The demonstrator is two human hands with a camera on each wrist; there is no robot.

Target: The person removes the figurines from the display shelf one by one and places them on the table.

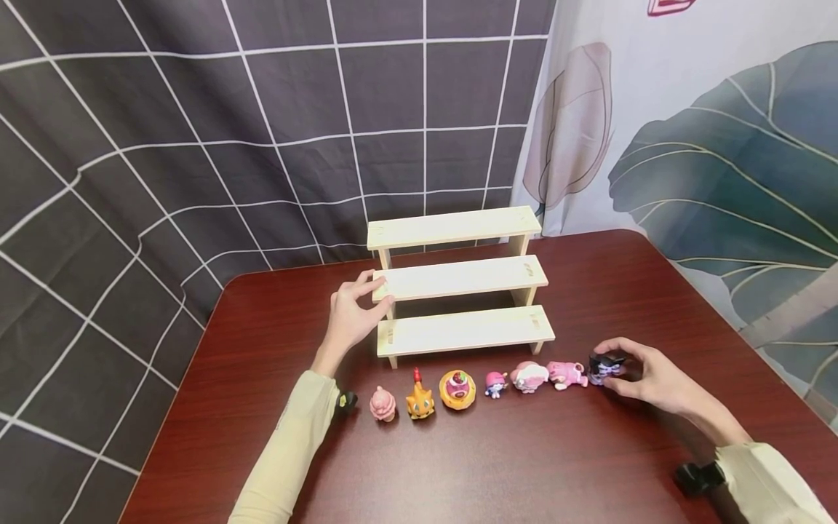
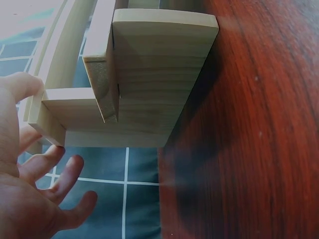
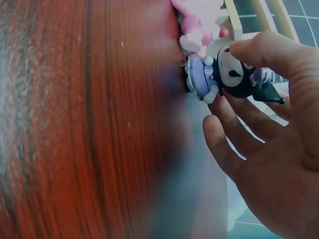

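A three-tier wooden display shelf point(image 1: 463, 282) stands on the table. My left hand point(image 1: 352, 313) pinches the left end of its middle board between thumb and fingers, the other fingers spread below in the left wrist view. At the right end of a row of toys, my right hand point(image 1: 644, 375) holds a black-and-purple figurine point(image 3: 232, 74) by its head, thumb on one side and fingers on the other. Close beside that figurine is a pink figurine point(image 1: 567, 374). Further left is a pink-and-white figurine point(image 1: 529, 377).
Left along the row are a small magenta-hatted figurine point(image 1: 495, 384), a tart-shaped toy point(image 1: 457, 390), an orange figurine point(image 1: 420, 400) and a pink ice-cream toy point(image 1: 382, 405). The red-brown table point(image 1: 458, 466) meets a dark checked curtain point(image 1: 275, 94) and a leaf-patterned curtain point(image 1: 720, 167) behind.
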